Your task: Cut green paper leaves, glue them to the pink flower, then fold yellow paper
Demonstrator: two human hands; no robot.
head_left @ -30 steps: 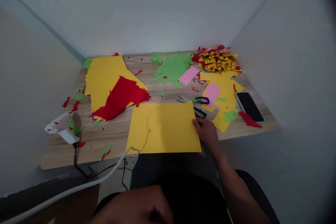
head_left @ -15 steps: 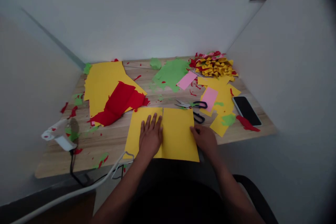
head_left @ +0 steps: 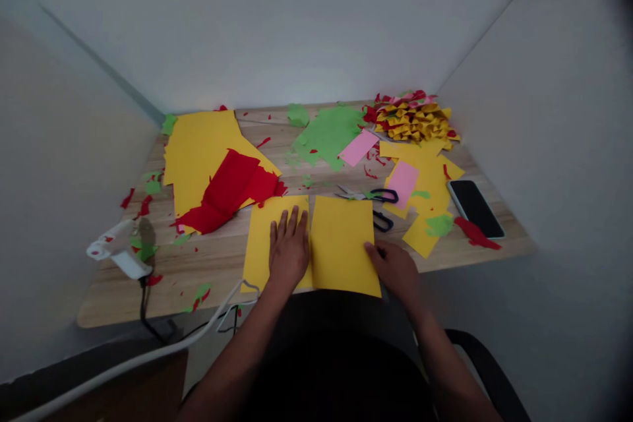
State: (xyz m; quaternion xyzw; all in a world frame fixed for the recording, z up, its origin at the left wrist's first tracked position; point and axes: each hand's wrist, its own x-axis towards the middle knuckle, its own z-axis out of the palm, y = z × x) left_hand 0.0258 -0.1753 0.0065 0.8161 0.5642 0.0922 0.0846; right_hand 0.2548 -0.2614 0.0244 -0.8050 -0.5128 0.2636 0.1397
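A yellow paper sheet (head_left: 346, 237) lies at the table's front edge, split down its middle from the top; I cannot tell whether the two halves still join near the bottom. My left hand (head_left: 289, 247) rests flat on the left half, fingers stretched out. At the outer edge of the right half, my right hand (head_left: 393, 267) pinches the paper between thumb and fingers. Scissors (head_left: 378, 196) with dark handles lie just behind the right half, blades pointing left, one handle loop beside the paper's edge.
Red paper (head_left: 232, 178) lies over larger yellow sheets (head_left: 198, 145) at left. Green paper (head_left: 329, 135), pink pieces (head_left: 359, 148) and a pile of crumpled yellow strips (head_left: 415, 120) sit behind. A phone (head_left: 477, 209) is at right, a white device (head_left: 121, 254) with a cable at left.
The gap between the sheet's halves has widened at the top and reaches further down. My right hand keeps its pinch on the right half. The whole view has shifted slightly.
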